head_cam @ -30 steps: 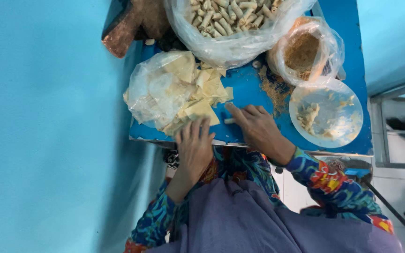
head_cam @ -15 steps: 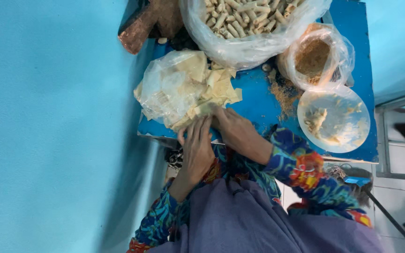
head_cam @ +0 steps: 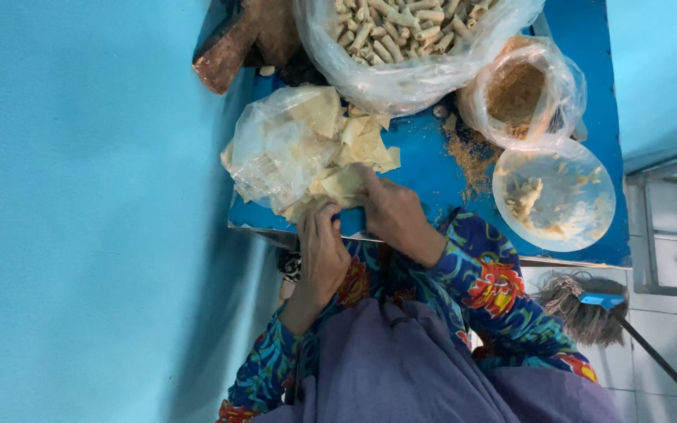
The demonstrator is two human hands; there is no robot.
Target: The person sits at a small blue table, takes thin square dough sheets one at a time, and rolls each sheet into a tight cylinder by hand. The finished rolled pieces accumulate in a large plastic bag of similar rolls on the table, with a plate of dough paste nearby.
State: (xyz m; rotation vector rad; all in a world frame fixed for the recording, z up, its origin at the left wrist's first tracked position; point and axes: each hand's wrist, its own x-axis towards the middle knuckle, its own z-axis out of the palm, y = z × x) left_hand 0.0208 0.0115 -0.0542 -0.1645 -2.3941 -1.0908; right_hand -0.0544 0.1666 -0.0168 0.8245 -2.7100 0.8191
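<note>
Both hands at table's near edge: left hand [head_cam: 321,244] and right hand [head_cam: 392,215] pinching a pale wrapper sheet [head_cam: 344,182] from the wrapper pile [head_cam: 307,145].

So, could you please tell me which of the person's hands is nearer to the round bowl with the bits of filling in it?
Right. The right hand rests on the wrappers, just beside the bowl; the left hand lies farther off, at the table's near edge.
</note>
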